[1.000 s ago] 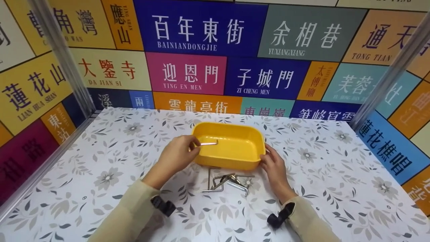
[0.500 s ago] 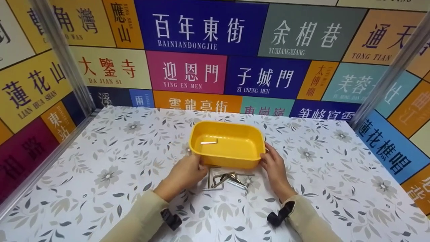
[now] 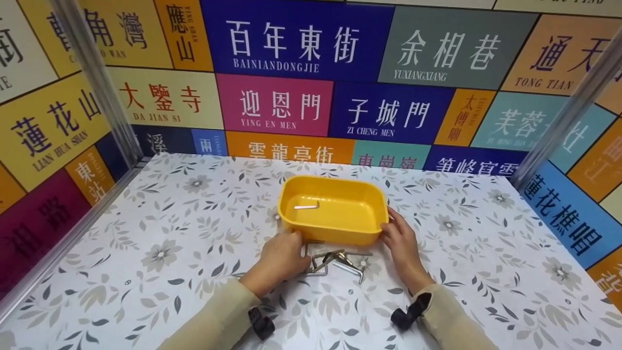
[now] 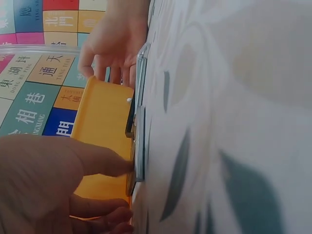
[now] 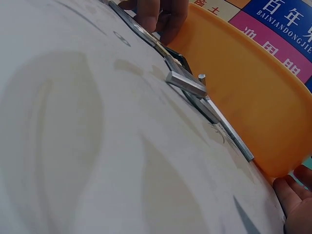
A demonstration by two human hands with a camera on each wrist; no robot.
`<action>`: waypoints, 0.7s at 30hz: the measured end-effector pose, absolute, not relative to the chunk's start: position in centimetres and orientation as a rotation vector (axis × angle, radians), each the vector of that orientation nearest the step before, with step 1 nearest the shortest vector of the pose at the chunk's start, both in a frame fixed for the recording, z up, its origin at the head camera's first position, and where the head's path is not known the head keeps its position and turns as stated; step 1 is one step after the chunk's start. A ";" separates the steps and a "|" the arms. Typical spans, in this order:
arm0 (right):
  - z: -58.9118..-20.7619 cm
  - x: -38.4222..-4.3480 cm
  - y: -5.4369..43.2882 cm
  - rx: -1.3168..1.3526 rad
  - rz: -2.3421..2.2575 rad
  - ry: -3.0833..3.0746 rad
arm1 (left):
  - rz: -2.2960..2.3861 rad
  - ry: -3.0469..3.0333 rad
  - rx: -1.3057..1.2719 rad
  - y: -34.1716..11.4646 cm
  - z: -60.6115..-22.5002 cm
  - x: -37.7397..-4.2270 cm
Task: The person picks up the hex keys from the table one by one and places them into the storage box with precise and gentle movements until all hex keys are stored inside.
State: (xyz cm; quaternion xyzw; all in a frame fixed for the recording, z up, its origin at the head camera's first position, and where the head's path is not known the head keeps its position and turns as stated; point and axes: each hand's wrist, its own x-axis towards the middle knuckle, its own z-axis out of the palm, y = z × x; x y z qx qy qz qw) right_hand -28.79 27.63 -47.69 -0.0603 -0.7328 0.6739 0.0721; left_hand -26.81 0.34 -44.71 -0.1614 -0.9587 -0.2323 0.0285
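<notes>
A yellow plastic box (image 3: 335,236) sits on the patterned tabletop with one small hex key (image 3: 306,207) inside, toward its left end. Several L-shaped hex keys (image 3: 347,268) lie crossed in a loose pile before its near wall. My left hand (image 3: 279,260) is down at the pile's left side. In the left wrist view its thumb (image 4: 114,165) meets the end of a key, while the other fingers stay apart below. My right hand (image 3: 403,245) holds the box at its near right corner, fingers along the outer wall.
The white cloth (image 3: 121,243) has grey leaves and flowers. Colourful panels (image 3: 301,43) with Chinese lettering wall in the back and both sides, with clear posts (image 3: 104,87) at the corners. A black strap (image 3: 262,323) circles each wrist.
The left hand has let go of the small hex key inside the box, then come out over the near rim and down to the pile. The right hand has kept its place on the box.
</notes>
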 end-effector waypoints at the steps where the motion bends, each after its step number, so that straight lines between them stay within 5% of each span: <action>1: -47.7 -28.8 27.7 -0.180 2.024 -2.197 | -0.687 -2.955 -0.504 0.4 -44.8 -26.8; 21: -47.9 -28.9 27.7 -0.184 1.998 -2.242 | -0.656 -2.933 -0.522 0.3 -44.8 -26.9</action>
